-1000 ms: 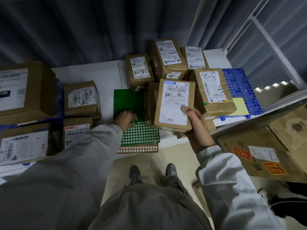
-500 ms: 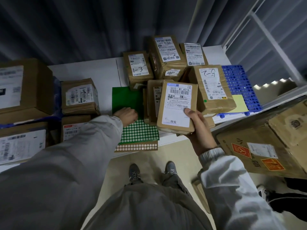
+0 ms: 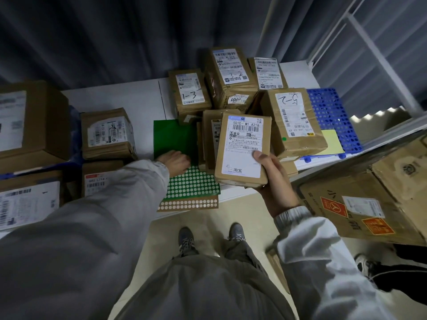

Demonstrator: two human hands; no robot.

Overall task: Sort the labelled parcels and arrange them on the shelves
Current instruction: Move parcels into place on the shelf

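My right hand (image 3: 273, 181) grips a brown parcel (image 3: 242, 148) from below, thumb on its white label, which reads 501E-M1 A21B. It hangs just above the table's front edge, in front of a heap of labelled parcels. In that heap are ones hand-marked 1-3 (image 3: 189, 93), 3-2 (image 3: 231, 75) and 5-2 (image 3: 293, 118). My left hand (image 3: 175, 161) rests knuckles up on a green sticker sheet (image 3: 191, 187). Its fingertips are curled under and hidden.
More labelled parcels (image 3: 107, 133) and a big box (image 3: 30, 121) fill the left of the white table (image 3: 115, 98). A blue perforated tray (image 3: 332, 121) with a yellow sheet (image 3: 330, 142) lies at the right. A large carton (image 3: 369, 195) stands right; another person's shoe (image 3: 367, 264) is on the floor.
The held parcel has tilted slightly and shifted a little to the right. My left hand has slid a little farther up the green sheet and stays on it.
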